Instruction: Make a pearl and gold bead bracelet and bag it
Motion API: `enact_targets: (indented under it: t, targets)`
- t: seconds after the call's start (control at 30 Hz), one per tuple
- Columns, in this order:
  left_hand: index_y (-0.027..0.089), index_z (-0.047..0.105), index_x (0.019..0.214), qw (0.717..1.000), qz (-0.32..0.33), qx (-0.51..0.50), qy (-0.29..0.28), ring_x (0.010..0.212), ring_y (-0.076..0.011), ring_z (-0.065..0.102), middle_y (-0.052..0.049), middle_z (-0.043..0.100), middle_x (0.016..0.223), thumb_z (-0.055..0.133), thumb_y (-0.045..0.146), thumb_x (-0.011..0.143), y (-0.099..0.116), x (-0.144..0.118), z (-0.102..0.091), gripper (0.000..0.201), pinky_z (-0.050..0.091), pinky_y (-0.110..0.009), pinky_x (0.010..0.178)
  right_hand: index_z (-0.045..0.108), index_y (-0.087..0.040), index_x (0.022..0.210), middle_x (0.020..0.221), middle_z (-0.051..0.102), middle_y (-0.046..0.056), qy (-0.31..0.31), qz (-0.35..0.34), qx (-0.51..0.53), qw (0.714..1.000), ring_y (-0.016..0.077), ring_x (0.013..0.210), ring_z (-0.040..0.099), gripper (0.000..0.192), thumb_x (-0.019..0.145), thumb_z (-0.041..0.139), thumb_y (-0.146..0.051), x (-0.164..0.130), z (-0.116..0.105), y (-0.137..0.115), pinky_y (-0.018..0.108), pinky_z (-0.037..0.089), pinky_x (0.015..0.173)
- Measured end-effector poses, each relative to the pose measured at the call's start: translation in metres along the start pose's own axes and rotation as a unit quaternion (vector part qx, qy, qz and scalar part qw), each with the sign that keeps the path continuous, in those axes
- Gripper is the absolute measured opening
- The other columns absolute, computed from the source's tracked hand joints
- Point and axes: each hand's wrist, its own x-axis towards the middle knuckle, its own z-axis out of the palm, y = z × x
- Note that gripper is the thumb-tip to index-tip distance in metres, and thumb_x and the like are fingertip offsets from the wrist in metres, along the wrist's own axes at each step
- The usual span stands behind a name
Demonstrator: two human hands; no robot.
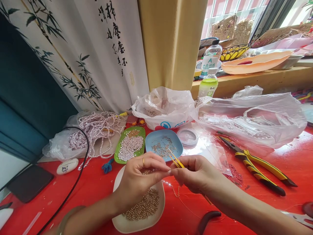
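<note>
Just beyond the far-right rim of the cream rounded-square tray (161, 204), the left hand (143, 173) pinches what looks like a tiny pale shiny bead (169, 171) between thumb and fingertips. The right hand (195, 173) meets it there, thumb and finger closed, gripping slim yellow metal tweezers (180, 162). The bead is probably light, hard and slippery, best held by its sides; the tweezers seem stiff, springy, and best squeezed mid-shaft.

Tweezers (178, 162) look metallic, tray (177, 141) plas., tbl (90, 192) glossy.
</note>
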Motion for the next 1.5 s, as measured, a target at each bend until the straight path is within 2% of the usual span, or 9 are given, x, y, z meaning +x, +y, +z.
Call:
enact_targets:
  t: [0.2,0.4,0.6,0.77,0.93,1.17,1.5]
  targets:
    - [0.018,0.069,0.067,1.000,-0.005,0.000,0.005,0.066,-0.0136,0.056,-0.003,0.061,0.072,0.068,0.018,0.067,-0.001,-0.001,0.000,0.001,0.047,-0.025,0.057,0.047,-0.016,0.059,0.045,0.030,-0.009,0.011,-0.007,-0.010,1.000,0.0045,0.041,0.018,0.014,0.072,0.046,-0.022,-0.002,0.002,-0.003,0.021,0.012,0.038]
    - [0.019,0.069,0.068,0.999,0.021,0.024,0.002,0.067,-0.0139,0.057,-0.003,0.061,0.071,0.066,0.018,0.069,0.000,-0.002,0.000,0.003,0.046,-0.025,0.058,0.047,-0.016,0.058,0.048,0.034,-0.008,0.017,-0.037,-0.008,0.999,0.0046,0.042,0.018,0.013,0.070,0.045,-0.018,-0.003,0.003,-0.004,0.022,0.011,0.038]
    - [0.019,0.069,0.071,0.998,0.044,0.048,-0.005,0.067,-0.0140,0.057,-0.003,0.061,0.073,0.065,0.016,0.070,-0.001,-0.003,-0.001,0.005,0.045,-0.026,0.058,0.046,-0.017,0.058,0.048,0.029,-0.009,0.021,-0.040,-0.015,0.999,0.0051,0.043,0.017,0.011,0.069,0.044,-0.014,-0.004,0.003,-0.004,0.021,0.011,0.038]
    - [0.018,0.066,0.071,0.995,0.067,0.071,0.001,0.069,-0.0132,0.056,-0.003,0.060,0.074,0.063,0.014,0.071,-0.001,-0.004,0.000,0.005,0.045,-0.025,0.061,0.045,-0.017,0.059,0.052,0.031,-0.007,0.039,-0.087,-0.067,0.993,0.0065,0.047,0.022,0.012,0.071,0.044,-0.016,-0.002,0.004,-0.003,0.021,0.018,0.041]
    - [0.016,0.061,0.071,0.997,0.029,0.062,0.023,0.065,-0.0121,0.054,-0.002,0.058,0.071,0.062,0.018,0.072,-0.001,-0.002,0.002,0.003,0.043,-0.021,0.053,0.050,-0.016,0.065,0.055,0.033,-0.005,0.078,-0.122,-0.163,0.976,0.0086,0.050,0.027,0.012,0.074,0.046,-0.022,-0.006,0.000,-0.005,0.021,0.023,0.042]
    - [0.017,0.061,0.072,0.998,0.003,0.064,0.028,0.065,-0.0107,0.054,-0.001,0.058,0.073,0.062,0.019,0.072,-0.001,-0.001,0.001,0.002,0.042,-0.018,0.052,0.043,-0.018,0.054,0.051,0.031,-0.005,0.135,-0.157,-0.341,0.917,0.0092,0.048,0.025,0.023,0.076,0.045,-0.025,-0.008,-0.007,-0.005,0.021,0.023,0.041]
    - [0.017,0.061,0.072,0.993,0.026,0.116,0.015,0.065,-0.0119,0.053,-0.002,0.059,0.071,0.060,0.020,0.074,-0.005,-0.002,0.001,0.004,0.040,-0.022,0.053,0.038,-0.020,0.056,0.051,0.034,-0.004,0.145,-0.169,-0.398,0.890,0.0102,0.048,0.028,0.026,0.080,0.044,-0.026,-0.008,-0.009,-0.007,0.022,0.022,0.042]
